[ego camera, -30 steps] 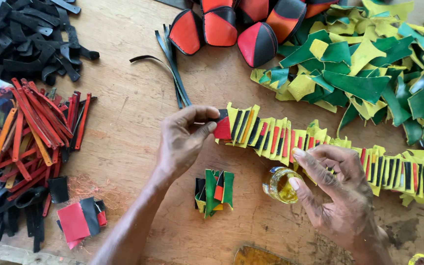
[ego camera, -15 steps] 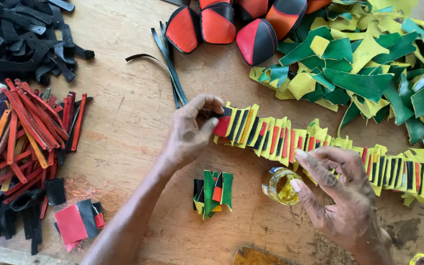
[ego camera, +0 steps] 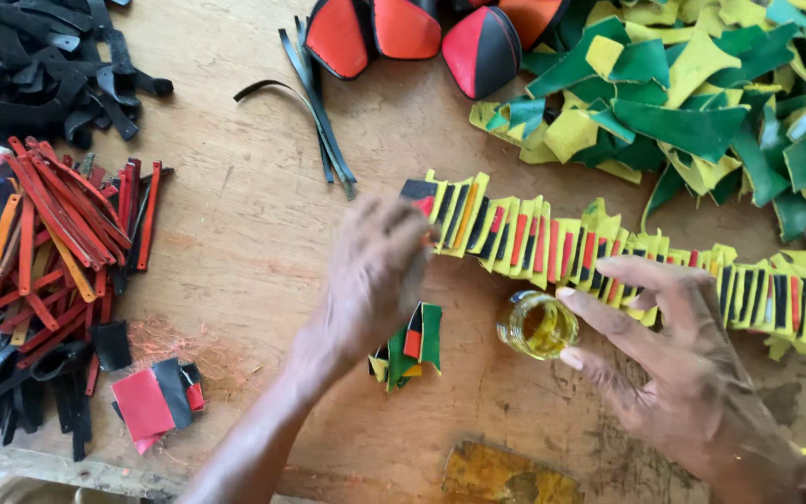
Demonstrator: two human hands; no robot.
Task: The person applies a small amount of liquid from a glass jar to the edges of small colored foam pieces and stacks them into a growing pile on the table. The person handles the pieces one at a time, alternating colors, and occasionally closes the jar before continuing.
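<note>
A long row of overlapping yellow, black, red and green pieces (ego camera: 608, 252) lies across the wooden table (ego camera: 254, 252). My left hand (ego camera: 375, 280) is blurred, just below the row's left end, fingers curled, holding nothing I can make out. My right hand (ego camera: 673, 364) rests open with spread fingers, its fingertips touching a small glass jar of yellowish glue (ego camera: 538, 325). A little stack of green, red and black pieces (ego camera: 412, 345) sits under my left hand.
Red and orange strips (ego camera: 67, 233) and black strips (ego camera: 39, 56) are piled at left. Green and yellow offcuts (ego camera: 701, 103) heap at top right, beside red-black stitched panels (ego camera: 403, 28). Loose dark strips (ego camera: 314, 112) and a red-black patch (ego camera: 156, 401) lie nearby.
My left hand has left the end piece of the row and dropped slightly down and left. My right hand's fingers have spread wider beside the jar.
</note>
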